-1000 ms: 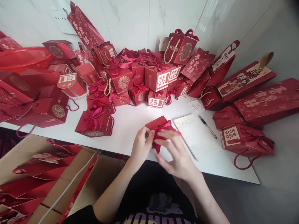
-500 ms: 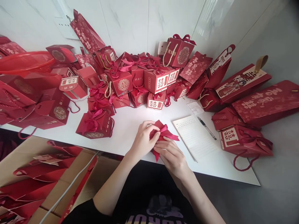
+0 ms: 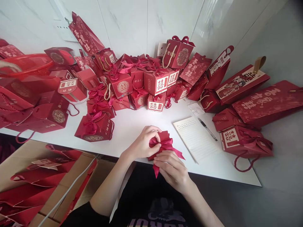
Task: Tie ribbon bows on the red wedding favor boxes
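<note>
At the table's front edge I see a small red gift box (image 3: 163, 135) with a crimson satin ribbon (image 3: 167, 144) tied across its top. My left hand (image 3: 148, 142) is closed on the ribbon, thumb and forefinger at its left loop. Curled around the near side of the bow, my right hand (image 3: 171, 165) also has its fingers closed on the ribbon. One ribbon tail points right past the right hand; another hangs down below it. Both hands hide much of the box.
Stacked red gift boxes (image 3: 118, 83) with bows line the wall. Beside my right hand lie a notebook (image 3: 196, 138) and a pen (image 3: 207, 129). Tall red boxes (image 3: 267, 101) lean at right. Another person's hand (image 3: 9, 66) reaches into a red basket (image 3: 35, 61). Below left, cardboard cartons (image 3: 68, 186) hold red bags.
Both hands and the small box have come slightly nearer to me, and the bow looks flatter and more spread. Another person's hand has appeared at the far left.
</note>
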Demonstrator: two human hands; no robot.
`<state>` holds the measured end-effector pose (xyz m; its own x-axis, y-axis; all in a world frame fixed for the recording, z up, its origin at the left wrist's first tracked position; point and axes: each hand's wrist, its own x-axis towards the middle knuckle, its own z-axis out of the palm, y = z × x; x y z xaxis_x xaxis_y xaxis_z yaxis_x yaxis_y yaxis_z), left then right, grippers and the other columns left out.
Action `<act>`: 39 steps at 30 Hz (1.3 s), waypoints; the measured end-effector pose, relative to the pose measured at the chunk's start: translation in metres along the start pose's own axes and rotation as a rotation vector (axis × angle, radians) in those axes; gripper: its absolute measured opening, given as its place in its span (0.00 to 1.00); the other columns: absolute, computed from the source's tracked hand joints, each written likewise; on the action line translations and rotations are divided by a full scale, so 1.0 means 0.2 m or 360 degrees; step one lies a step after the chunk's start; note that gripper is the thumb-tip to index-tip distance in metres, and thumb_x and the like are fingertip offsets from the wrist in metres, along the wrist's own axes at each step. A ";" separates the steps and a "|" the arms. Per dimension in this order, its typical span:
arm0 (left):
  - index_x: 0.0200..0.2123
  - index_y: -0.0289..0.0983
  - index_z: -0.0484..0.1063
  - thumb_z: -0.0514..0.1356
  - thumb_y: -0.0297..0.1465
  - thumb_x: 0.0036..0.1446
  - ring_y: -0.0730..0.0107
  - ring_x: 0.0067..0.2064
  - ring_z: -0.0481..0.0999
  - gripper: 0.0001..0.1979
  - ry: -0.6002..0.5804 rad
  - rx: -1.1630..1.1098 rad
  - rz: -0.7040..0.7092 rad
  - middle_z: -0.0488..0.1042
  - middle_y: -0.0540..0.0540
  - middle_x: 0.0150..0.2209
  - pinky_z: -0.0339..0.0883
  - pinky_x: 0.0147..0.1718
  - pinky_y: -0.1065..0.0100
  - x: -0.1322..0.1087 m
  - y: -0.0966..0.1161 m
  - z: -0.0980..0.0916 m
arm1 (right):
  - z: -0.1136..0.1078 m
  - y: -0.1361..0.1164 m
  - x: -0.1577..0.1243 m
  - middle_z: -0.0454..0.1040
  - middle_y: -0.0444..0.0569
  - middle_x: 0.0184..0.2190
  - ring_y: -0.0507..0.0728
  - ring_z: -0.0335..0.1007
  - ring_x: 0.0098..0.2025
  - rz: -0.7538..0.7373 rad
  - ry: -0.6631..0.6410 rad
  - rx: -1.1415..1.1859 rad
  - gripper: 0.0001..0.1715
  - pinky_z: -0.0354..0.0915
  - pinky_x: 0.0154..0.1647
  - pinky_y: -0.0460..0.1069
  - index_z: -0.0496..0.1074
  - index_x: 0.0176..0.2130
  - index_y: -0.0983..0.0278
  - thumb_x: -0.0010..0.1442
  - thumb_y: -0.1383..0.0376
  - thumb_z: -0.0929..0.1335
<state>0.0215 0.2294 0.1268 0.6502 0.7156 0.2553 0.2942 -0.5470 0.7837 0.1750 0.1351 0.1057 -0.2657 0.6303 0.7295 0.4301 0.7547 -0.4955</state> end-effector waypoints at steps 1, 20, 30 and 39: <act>0.30 0.38 0.65 0.57 0.23 0.52 0.62 0.53 0.64 0.05 -0.0008 -0.0013 0.0016 0.67 0.45 0.48 0.60 0.53 0.61 0.00 0.00 0.00 | 0.00 0.00 0.00 0.78 0.54 0.35 0.58 0.73 0.42 0.0004 -0.0009 -0.0009 0.15 0.72 0.40 0.55 0.73 0.44 0.68 0.56 0.78 0.68; 0.26 0.37 0.64 0.57 0.22 0.52 0.63 0.52 0.65 0.06 0.0050 -0.0027 -0.0014 0.68 0.46 0.46 0.60 0.52 0.62 0.00 -0.01 0.02 | 0.01 -0.02 0.03 0.80 0.50 0.32 0.54 0.75 0.37 -0.0119 0.0074 -0.0014 0.11 0.69 0.45 0.54 0.74 0.41 0.67 0.57 0.76 0.68; 0.25 0.37 0.64 0.57 0.22 0.51 0.62 0.52 0.65 0.06 -0.0005 -0.0082 0.0025 0.68 0.45 0.46 0.61 0.52 0.61 0.00 -0.01 0.01 | -0.26 0.05 -0.04 0.73 0.49 0.31 0.57 0.69 0.34 0.1167 0.0112 -0.0203 0.18 0.65 0.35 0.52 0.69 0.36 0.62 0.64 0.52 0.60; 0.26 0.38 0.65 0.57 0.22 0.51 0.59 0.52 0.66 0.06 -0.0038 -0.0050 0.0018 0.69 0.44 0.46 0.62 0.52 0.58 0.01 0.02 0.00 | -0.29 0.04 -0.01 0.63 0.42 0.20 0.51 0.59 0.25 0.1629 -0.0523 0.0422 0.25 0.57 0.27 0.46 0.62 0.22 0.62 0.61 0.49 0.61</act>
<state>0.0241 0.2278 0.1304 0.6701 0.6985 0.2510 0.2648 -0.5409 0.7983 0.2284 0.1288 0.1274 -0.1234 0.9668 -0.2237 0.3893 -0.1602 -0.9071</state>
